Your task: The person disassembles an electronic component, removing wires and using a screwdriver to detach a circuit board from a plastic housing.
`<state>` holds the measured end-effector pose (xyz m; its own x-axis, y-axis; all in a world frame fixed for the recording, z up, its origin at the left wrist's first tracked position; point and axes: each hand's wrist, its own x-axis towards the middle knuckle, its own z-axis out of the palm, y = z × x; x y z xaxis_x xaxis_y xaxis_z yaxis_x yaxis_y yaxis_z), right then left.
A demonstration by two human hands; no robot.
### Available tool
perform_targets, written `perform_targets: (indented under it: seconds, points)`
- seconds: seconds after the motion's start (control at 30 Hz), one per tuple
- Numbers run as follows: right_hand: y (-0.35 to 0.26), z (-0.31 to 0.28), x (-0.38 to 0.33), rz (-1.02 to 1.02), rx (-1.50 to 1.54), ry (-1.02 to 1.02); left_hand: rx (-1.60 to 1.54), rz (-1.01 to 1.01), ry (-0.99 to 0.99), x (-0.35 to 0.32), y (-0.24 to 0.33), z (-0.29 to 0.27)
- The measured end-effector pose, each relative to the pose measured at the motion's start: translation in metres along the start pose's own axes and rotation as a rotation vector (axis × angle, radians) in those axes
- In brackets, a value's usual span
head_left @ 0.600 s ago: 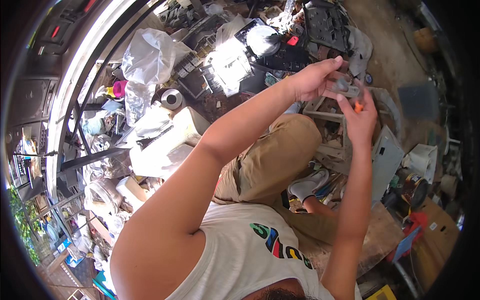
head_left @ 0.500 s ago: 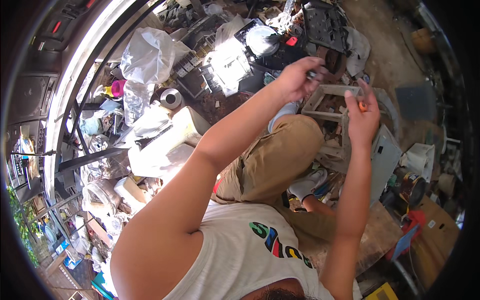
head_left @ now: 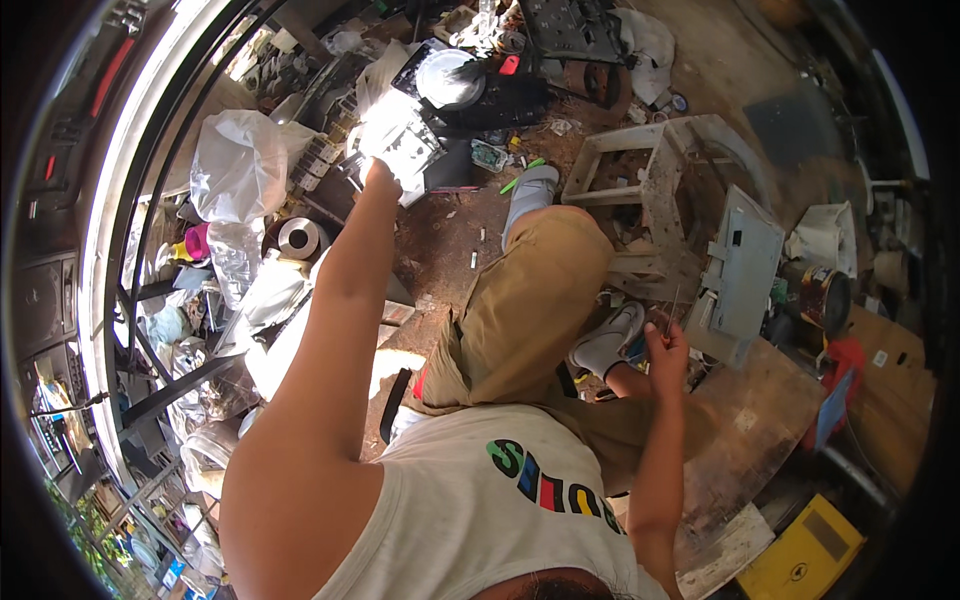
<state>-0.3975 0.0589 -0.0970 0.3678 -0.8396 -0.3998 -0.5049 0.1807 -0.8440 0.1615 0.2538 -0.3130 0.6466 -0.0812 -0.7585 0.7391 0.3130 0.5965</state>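
Note:
My left arm stretches forward to the far left, where my left hand (head_left: 380, 182) is at the near edge of a brightly sunlit white panel (head_left: 405, 140) with dark edges. Glare and the angle hide its fingers, so whether it grips anything is unclear. Beside my bent knee, my right hand (head_left: 668, 352) is closed around a thin screwdriver (head_left: 675, 302), its slim shaft pointing away from me. A small reddish bit of the handle shows at the fingers. Close to this hand leans a grey metal panel (head_left: 742, 265).
A dirty open frame (head_left: 655, 195) stands beyond my knee. Clear plastic bags (head_left: 240, 165), a roll (head_left: 298, 238) and scrap crowd the left. At right are a dark can (head_left: 824, 297), a brown board (head_left: 745, 430) and a yellow case (head_left: 802, 548). Small bits lie on the dirt floor (head_left: 450, 255).
My hands have moved apart from above the frame. The left, which had a small dark thing in it, swung left to the white panel; the right came back toward me with the screwdriver.

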Motion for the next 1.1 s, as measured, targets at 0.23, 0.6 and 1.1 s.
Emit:
perform_targets:
  seconds: [0.23,0.6,1.1]
  points:
    - [0.007,-0.088,-0.013,-0.041,0.166,0.265,-0.124,-0.019,-0.229,-0.051,0.038,0.067]
    - [0.046,-0.209,0.009,0.007,0.786,0.704,0.933,0.335,-1.2,-0.389,-0.107,0.284]
    - [0.04,-0.212,0.012,-0.046,1.187,0.771,2.325,2.392,-1.889,-0.526,-0.381,0.374]
